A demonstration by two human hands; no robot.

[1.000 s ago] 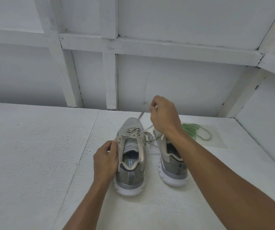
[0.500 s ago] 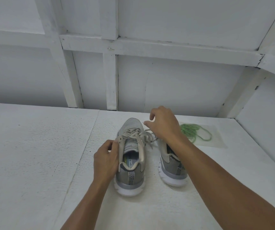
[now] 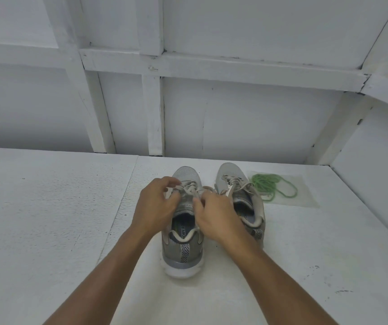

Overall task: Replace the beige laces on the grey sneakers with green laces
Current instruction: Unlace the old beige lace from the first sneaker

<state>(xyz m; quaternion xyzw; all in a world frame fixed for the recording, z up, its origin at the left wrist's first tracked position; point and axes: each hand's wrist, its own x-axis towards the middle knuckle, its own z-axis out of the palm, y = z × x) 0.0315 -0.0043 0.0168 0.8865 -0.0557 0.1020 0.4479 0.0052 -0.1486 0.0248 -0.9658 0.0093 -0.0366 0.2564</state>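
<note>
Soft even cool light, faint shadows, wide-angle bending at edges

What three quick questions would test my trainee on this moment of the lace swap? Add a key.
1. True or false: the green laces lie on the table to the right of the right sneaker, touched by neither hand.
2. Whose beige laces do the left hand and right hand grip? A: left sneaker. B: right sneaker. C: neither.
3. Short answer: has any green lace been threaded into a sneaker yet?
Key: 1 true; 2 A; 3 no.
</note>
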